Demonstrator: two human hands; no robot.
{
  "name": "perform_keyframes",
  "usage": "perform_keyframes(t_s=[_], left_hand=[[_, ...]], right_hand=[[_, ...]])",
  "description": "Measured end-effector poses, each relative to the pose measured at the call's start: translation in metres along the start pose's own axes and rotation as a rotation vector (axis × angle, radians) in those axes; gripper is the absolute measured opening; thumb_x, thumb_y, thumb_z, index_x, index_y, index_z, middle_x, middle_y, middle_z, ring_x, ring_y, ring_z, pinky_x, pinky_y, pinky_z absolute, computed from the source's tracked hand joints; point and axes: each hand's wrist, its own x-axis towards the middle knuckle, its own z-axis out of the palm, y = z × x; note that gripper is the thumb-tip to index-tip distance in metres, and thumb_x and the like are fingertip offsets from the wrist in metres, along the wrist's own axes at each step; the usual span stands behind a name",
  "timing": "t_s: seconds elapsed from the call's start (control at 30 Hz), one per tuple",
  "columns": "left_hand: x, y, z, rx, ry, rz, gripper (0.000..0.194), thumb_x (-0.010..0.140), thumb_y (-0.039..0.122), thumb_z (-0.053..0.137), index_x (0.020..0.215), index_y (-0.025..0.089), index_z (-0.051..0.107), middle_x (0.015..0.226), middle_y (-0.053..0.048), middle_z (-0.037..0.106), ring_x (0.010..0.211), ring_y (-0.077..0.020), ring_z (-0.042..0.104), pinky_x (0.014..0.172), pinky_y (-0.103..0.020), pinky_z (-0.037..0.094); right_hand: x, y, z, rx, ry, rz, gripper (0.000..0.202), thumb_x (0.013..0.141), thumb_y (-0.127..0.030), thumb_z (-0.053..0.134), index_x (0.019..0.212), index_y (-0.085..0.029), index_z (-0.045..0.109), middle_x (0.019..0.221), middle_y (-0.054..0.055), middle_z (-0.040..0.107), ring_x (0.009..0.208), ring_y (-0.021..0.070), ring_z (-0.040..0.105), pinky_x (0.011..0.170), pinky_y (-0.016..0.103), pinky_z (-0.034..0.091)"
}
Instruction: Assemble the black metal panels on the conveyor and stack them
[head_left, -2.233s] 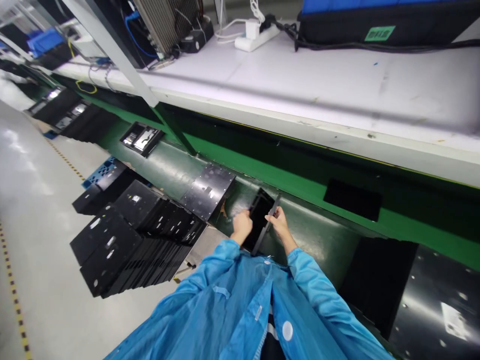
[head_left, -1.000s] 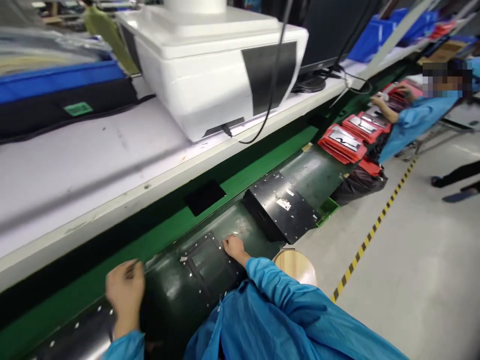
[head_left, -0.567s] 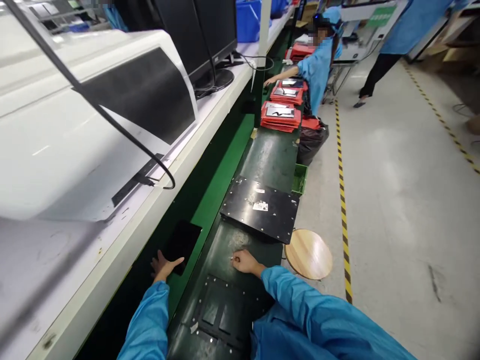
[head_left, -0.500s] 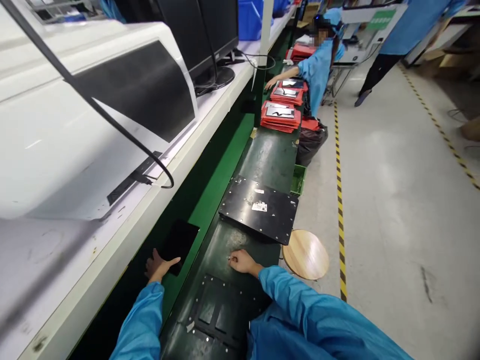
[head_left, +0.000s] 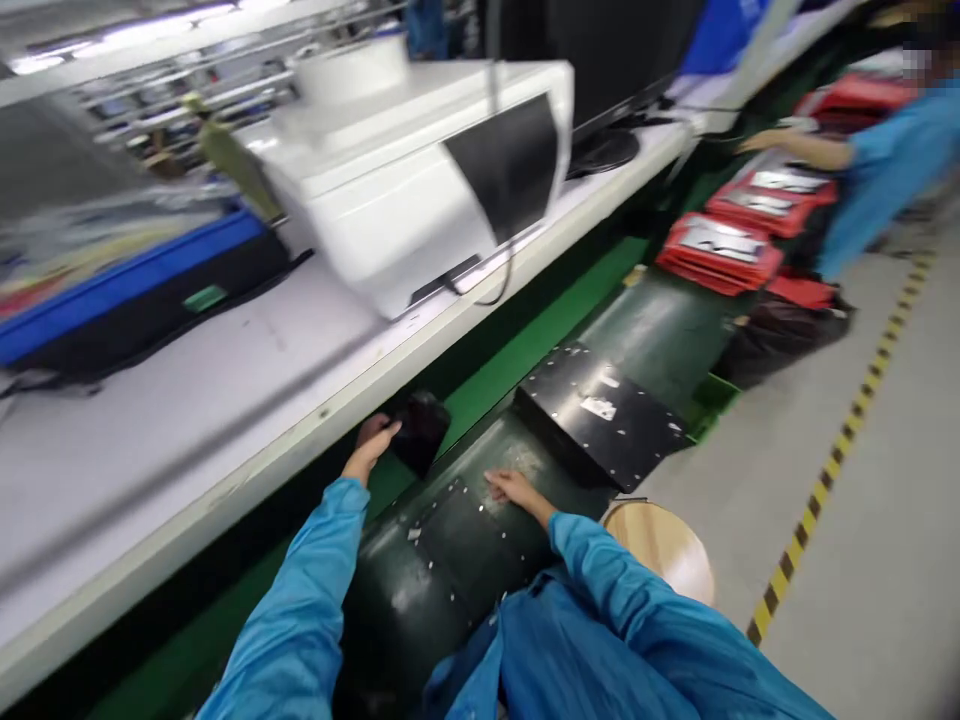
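Observation:
My left hand grips the near edge of a thin, glossy black panel, tilted beside the green side strip under the shelf. Its thumb lies on the panel's face, and the other fingers are partly hidden behind it. My right hand is closed in a pinch over the dark green bench surface. Whatever its fingertips hold is too small and blurred to name. Just below that hand lies a black plate with pale dots. Farther along is a second black plate with white labels.
A white machine and a monitor stand on the shelf at left. Red stacks lie farther up the bench, near a co-worker's arm. A round wooden stool stands at right.
The view has swung left, bringing a blue-edged tray on the shelf into sight. My left hand now holds the panel at a steeper tilt. My right hand remains pinched over the bench.

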Motion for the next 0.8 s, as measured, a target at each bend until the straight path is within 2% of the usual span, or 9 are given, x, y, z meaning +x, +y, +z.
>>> perform_keyframes(t_s=[0.07,0.13,0.17,0.27,0.4,0.5,0.6,0.7,0.8], left_hand=[[-0.04,0.008,-0.006,-0.3,0.126,-0.124,0.037,0.072,0.046,0.082,0.076,0.022,0.054,0.07,0.003,0.051,0.072,-0.0166,0.054,0.063,-0.026,0.041],[-0.088,0.005,-0.002,-0.622,0.131,-0.228,0.048,0.066,0.05,0.088,0.077,0.023,0.05,0.069,0.005,0.048,0.065,-0.0131,0.051,0.06,-0.024,0.041],[-0.115,0.0,0.004,-0.764,0.116,-0.256,0.053,0.062,0.051,0.091,0.077,0.023,0.049,0.069,0.006,0.048,0.063,-0.0119,0.051,0.06,-0.024,0.042],[-0.198,-0.017,0.036,-1.054,0.107,-0.288,0.062,0.055,0.053,0.097,0.079,0.022,0.048,0.072,0.005,0.057,0.064,-0.0111,0.055,0.061,-0.023,0.046],[-0.285,-0.035,0.092,-1.25,0.193,-0.363,0.062,0.055,0.051,0.099,0.081,0.022,0.052,0.08,0.003,0.066,0.07,-0.0119,0.062,0.068,-0.024,0.052],[-0.324,-0.048,0.127,-1.325,0.251,-0.447,0.061,0.056,0.053,0.099,0.08,0.021,0.052,0.078,0.003,0.065,0.069,-0.0117,0.062,0.067,-0.024,0.052],[-0.35,-0.066,0.148,-1.336,0.267,-0.52,0.063,0.055,0.055,0.098,0.08,0.021,0.051,0.074,0.004,0.063,0.064,-0.0109,0.061,0.062,-0.023,0.05],[-0.367,-0.086,0.164,-1.29,0.224,-0.6,0.063,0.055,0.057,0.097,0.082,0.021,0.053,0.074,0.003,0.064,0.065,-0.0123,0.062,0.059,-0.023,0.051],[-0.373,-0.104,0.179,-1.143,0.189,-0.706,0.055,0.065,0.059,0.092,0.086,0.02,0.058,0.077,0.001,0.066,0.067,-0.0141,0.066,0.062,-0.026,0.056]], right_hand=[[-0.008,-0.017,0.023,0.217,-0.237,0.015,0.057,0.093,-0.072,0.064,0.101,-0.016,0.073,0.103,0.015,0.079,0.087,0.0233,0.077,0.079,0.035,0.062],[-0.019,-0.034,0.046,0.41,-0.465,0.019,0.065,0.095,-0.078,0.056,0.111,-0.017,0.073,0.116,0.018,0.078,0.104,0.027,0.077,0.092,0.041,0.062],[-0.026,-0.041,0.056,0.494,-0.534,0.017,0.065,0.097,-0.077,0.052,0.115,-0.018,0.072,0.119,0.017,0.078,0.109,0.0277,0.076,0.096,0.043,0.061],[-0.042,-0.052,0.071,0.65,-0.572,0.049,0.054,0.1,-0.069,0.053,0.117,-0.021,0.072,0.114,0.013,0.08,0.112,0.0287,0.076,0.099,0.044,0.061],[-0.047,-0.043,0.063,0.573,-0.501,0.247,0.04,0.095,-0.056,0.068,0.104,-0.017,0.074,0.095,0.012,0.082,0.099,0.0311,0.079,0.092,0.042,0.064],[-0.044,-0.026,0.054,0.421,-0.464,0.354,0.029,0.094,-0.045,0.074,0.096,-0.016,0.074,0.087,0.012,0.081,0.089,0.0289,0.08,0.086,0.039,0.066],[-0.038,-0.009,0.052,0.295,-0.465,0.36,0.019,0.089,-0.034,0.081,0.093,-0.016,0.074,0.085,0.01,0.081,0.083,0.0256,0.08,0.081,0.034,0.066],[-0.03,0.004,0.056,0.17,-0.458,0.337,0.019,0.082,-0.025,0.087,0.091,-0.016,0.074,0.084,0.01,0.081,0.078,0.0236,0.079,0.078,0.032,0.066],[-0.018,0.01,0.064,0.024,-0.452,0.342,0.021,0.079,-0.025,0.09,0.089,-0.015,0.074,0.081,0.01,0.081,0.072,0.0232,0.077,0.073,0.033,0.066]])
